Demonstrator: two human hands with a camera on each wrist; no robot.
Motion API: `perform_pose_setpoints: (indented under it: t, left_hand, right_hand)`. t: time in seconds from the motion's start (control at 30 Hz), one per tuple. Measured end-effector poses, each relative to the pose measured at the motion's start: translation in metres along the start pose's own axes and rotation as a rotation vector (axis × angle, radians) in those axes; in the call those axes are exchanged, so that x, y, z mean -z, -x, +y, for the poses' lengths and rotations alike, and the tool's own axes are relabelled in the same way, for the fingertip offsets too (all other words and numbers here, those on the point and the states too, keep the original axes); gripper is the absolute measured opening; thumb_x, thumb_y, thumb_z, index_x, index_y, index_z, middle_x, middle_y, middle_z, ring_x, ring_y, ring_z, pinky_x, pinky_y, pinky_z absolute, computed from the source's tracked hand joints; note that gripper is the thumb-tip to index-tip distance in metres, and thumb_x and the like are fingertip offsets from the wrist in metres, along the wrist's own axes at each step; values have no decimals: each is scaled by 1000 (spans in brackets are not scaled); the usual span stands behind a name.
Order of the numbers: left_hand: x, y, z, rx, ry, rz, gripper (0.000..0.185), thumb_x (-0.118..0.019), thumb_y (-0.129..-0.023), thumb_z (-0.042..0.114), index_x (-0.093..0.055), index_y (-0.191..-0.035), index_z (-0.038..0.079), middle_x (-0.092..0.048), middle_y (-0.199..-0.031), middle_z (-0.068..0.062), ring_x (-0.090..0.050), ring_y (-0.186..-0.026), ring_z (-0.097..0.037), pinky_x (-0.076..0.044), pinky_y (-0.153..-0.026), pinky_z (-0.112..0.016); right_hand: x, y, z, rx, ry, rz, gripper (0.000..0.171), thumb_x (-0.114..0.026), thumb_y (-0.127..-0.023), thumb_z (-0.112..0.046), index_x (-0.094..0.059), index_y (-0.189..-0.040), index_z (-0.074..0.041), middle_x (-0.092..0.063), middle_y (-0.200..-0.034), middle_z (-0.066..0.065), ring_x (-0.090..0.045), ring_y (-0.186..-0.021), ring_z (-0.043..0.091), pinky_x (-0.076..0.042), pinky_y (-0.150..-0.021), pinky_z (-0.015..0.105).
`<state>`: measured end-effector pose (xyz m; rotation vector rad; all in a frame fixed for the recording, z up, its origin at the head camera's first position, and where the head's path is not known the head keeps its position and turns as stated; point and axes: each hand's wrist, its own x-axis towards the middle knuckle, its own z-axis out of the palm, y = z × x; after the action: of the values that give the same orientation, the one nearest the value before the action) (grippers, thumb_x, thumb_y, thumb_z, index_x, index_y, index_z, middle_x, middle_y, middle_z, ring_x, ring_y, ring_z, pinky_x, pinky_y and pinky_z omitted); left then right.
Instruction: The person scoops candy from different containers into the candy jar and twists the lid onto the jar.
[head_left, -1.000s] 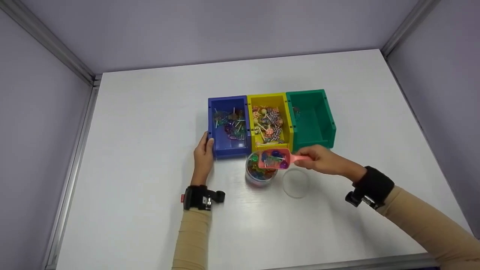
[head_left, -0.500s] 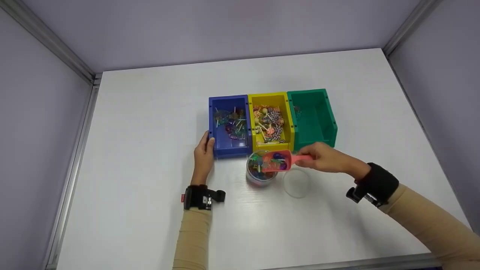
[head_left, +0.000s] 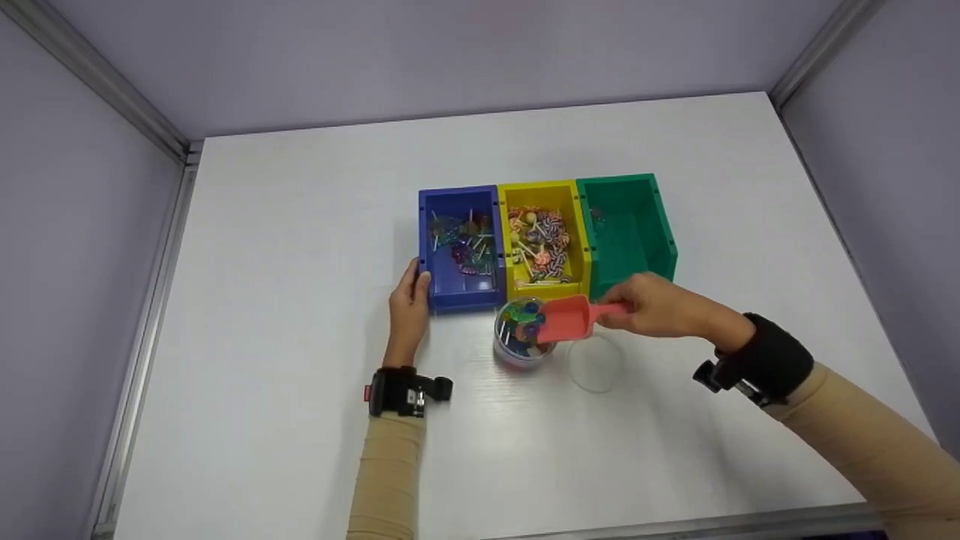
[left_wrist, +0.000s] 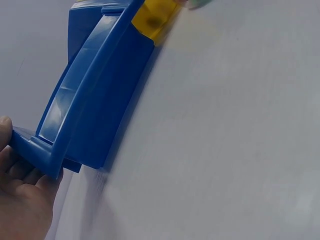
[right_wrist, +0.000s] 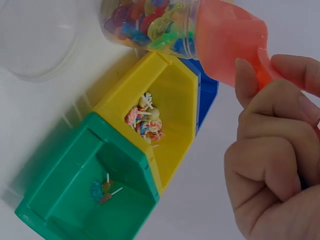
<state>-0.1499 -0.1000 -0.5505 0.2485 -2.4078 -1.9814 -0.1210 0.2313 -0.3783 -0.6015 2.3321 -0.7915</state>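
Note:
My right hand [head_left: 656,306] pinches the handle of a pink scoop [head_left: 566,319], tilted over the mouth of a clear jar [head_left: 517,360]. The scoop looks bare inside. Colourful translucent candies [head_left: 525,319] fill the jar up to its rim, some with white sticks; the right wrist view shows them through the jar wall [right_wrist: 150,25]. At the left, my left hand [head_left: 407,311] grips the side wall of the blue bin [head_left: 461,300], thumb and fingers on either side of it in the left wrist view [left_wrist: 27,200]. Several lollipops [head_left: 472,244] lie in the blue bin.
A yellow bin [head_left: 544,191] with many swirl lollipops [head_left: 544,240] adjoins the blue one. Right of it stands a green bin [head_left: 630,247] with a few lollipops [right_wrist: 106,189] in it. A clear round lid [head_left: 596,364] lies on the white table [head_left: 300,262] beside the jar.
The scoop held several candies a second ago; it has tipped, and they have slid into the jar. My right hand has shifted slightly right and up. My left hand stays on the blue bin.

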Motion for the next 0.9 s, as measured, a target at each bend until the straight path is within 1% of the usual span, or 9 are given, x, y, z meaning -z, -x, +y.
perform_pose_setpoints:
  t: [0.13, 0.27, 0.37, 0.5, 0.63, 0.9]
  left_hand:
    - [0, 0, 2, 9, 9, -5, 51, -44, -103, 23, -34, -148, -1, -36, -154, -19, -33, -146, -30, -28, -123, -40]
    - [0, 0, 3, 7, 0, 3, 51, -44, -103, 23, -35, -147, -1, -37, -153, -19, -34, -146, -30, -29, -122, -39]
    - [0, 0, 3, -7, -3, 6, 50, -45, -103, 20, -35, -147, -3, -37, -153, -21, -34, -145, -32, -30, -122, -41]
    - [-1, 1, 2, -15, 1, 9, 50, -45, -103, 18, -35, -146, -5, -38, -152, -23, -35, -145, -33, -31, -122, -42]
    - [-1, 1, 0, -18, 9, 15, 49, -45, -103, 18, -36, -145, -5, -40, -151, -23, -36, -144, -33, -32, -121, -42]
    - [-1, -1, -1, -4, 16, 9, 50, -45, -103, 19, -35, -146, -4, -38, -152, -22, -35, -145, -32, -31, -122, -41]
  right_hand:
    - [5, 4, -10, -13, 59, 14, 23, -62, -93, -19, -72, -92, 1, -43, -57, -2, -37, -48, 7, -31, -48, 17]
    - [8, 7, -14, -29, 96, 45, 21, -63, -93, -17, -71, -91, 1, -45, -57, 0, -38, -49, 9, -33, -48, 17]
    - [9, 9, -15, -19, 114, 80, 19, -63, -92, -15, -71, -91, 2, -47, -58, 1, -39, -50, 9, -33, -49, 16]
    - [7, 9, -16, 22, 127, 103, 19, -64, -91, -15, -72, -91, 2, -51, -58, 3, -39, -49, 7, -33, -48, 16]
    - [3, 8, -16, 35, 122, 90, 21, -64, -91, -17, -73, -93, 2, -54, -60, 4, -39, -49, 6, -34, -48, 16]
    - [3, 5, -19, 31, 118, 113, 20, -65, -91, -17, -72, -93, 2, -49, -57, 3, -36, -48, 6, -31, -47, 16]
